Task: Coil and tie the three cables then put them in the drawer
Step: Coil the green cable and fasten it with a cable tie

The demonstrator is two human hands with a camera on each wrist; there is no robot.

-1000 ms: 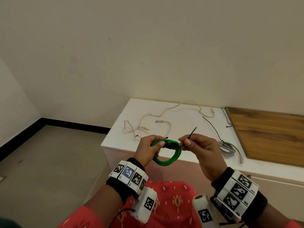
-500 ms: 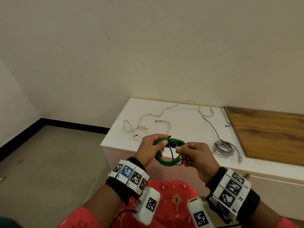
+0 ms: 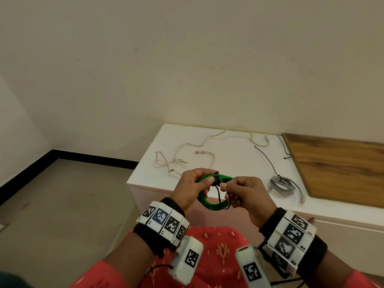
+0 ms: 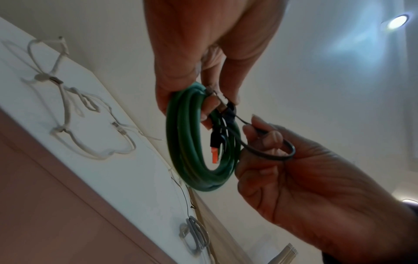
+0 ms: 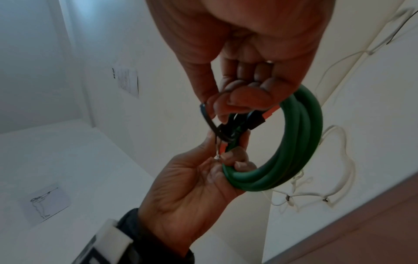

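Observation:
My left hand (image 3: 204,183) grips a green cable (image 3: 207,204) wound into a small coil, held in the air in front of the cabinet. A black tie (image 3: 218,194) wraps the top of the coil and hangs in a loop. My right hand (image 3: 227,192) pinches that tie (image 4: 271,157) between thumb and fingers, close beside the coil (image 4: 183,142). An orange and black plug (image 4: 214,155) sticks out inside the coil. A grey cable (image 3: 281,185) lies coiled on the cabinet top. A cream cable (image 3: 207,140) lies loose and spread out there.
The white cabinet top (image 3: 158,169) is low and stands against the wall. A wooden board (image 3: 336,167) covers its right part. Two more black ties (image 3: 268,161) lie near the grey coil and the board's edge. Bare floor lies to the left.
The tie's free end pointed up from my right hand a second ago. Now it is bent down into a loop at the coil. My right hand has come closer to my left.

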